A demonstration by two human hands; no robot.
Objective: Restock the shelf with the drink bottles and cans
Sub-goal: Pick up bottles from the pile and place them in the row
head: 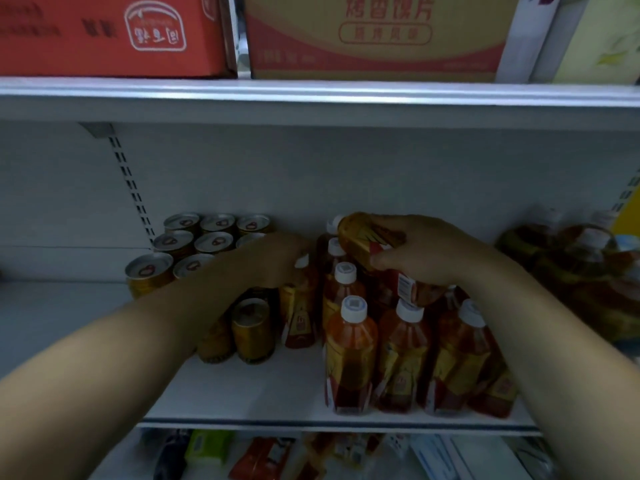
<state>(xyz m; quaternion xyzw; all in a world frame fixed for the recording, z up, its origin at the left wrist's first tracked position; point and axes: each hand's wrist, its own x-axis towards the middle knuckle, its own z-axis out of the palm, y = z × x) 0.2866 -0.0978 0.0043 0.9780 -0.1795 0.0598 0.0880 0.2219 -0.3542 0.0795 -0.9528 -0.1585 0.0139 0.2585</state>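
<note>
My right hand (pixel 426 251) grips an amber tea bottle (pixel 367 242) lying sideways above the standing bottles, its base pointing left. My left hand (pixel 273 258) reaches in over the cans and rests at the white cap of an upright bottle (pixel 299 313); whether its fingers curl round it I cannot tell. Several white-capped tea bottles (pixel 351 351) stand in rows at the middle and right of the white shelf (pixel 249 389). Gold cans (pixel 180 242) with pull-tab tops stand in rows at the left, two more cans (pixel 252 329) in front beneath my left forearm.
The shelf board above (pixel 311 98) hangs low and carries a red carton (pixel 110 32) and an orange-yellow carton (pixel 377 36). Large dark bottles (pixel 585 268) stand at the far right. Packets lie on the lower shelf (pixel 270 455). A slotted upright (pixel 131 185) runs down the back panel.
</note>
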